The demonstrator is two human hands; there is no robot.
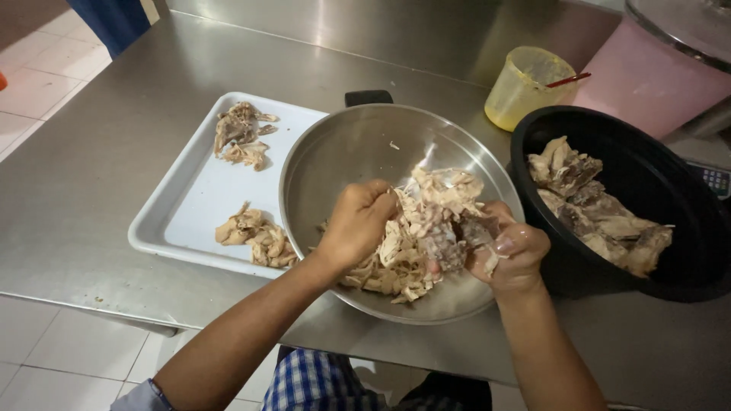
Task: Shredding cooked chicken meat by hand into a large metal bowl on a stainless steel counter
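Observation:
A wide steel pan (343,148) with a dark handle sits mid-table and holds a heap of shredded cooked chicken (396,262). Over the heap, my left hand (356,222) pinches a strip of the meat. My right hand (512,251) grips a larger piece of cooked chicken (445,209) that spans between both hands above the pan. A black bowl (670,198) to the right holds several whole cooked chicken pieces (601,213).
A white rectangular tray (198,190) on the left carries two small piles of chicken scraps (242,133). A yellow plastic tub (525,87) and a pink lidded container (655,76) stand at the back right. The steel table's front edge (91,293) runs close to my body.

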